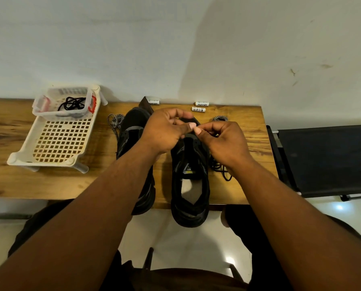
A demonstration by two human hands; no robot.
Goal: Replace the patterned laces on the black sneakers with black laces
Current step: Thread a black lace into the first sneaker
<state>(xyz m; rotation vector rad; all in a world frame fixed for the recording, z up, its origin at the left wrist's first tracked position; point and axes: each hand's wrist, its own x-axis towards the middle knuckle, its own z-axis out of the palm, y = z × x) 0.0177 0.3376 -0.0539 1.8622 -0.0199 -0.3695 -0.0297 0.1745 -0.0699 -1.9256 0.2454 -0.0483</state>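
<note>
A wooden table (49, 185) fills the middle of the frame. Two black sneakers (191, 181) stand at its centre. Above the right one, the left hand (165, 133) and right hand (221, 141) meet with curled fingers, pinching a black lace (219, 166). Patterned laces (115, 121) lie left of the shoes.

We see two sneakers (190, 175) side by side on the tabletop (11, 181), a basket (56, 141) left, batteries (201, 104) behind.

Sneakers (189, 171) black with grey trim. Removed laces (115, 122) black-and-white speckled. Replacement lace (71, 103) black, in clear tub with red handles (92, 103). Tray (56, 139) cream. Tabletop (11, 181) brown woodgrain. Batteries (202, 104) white.
</note>
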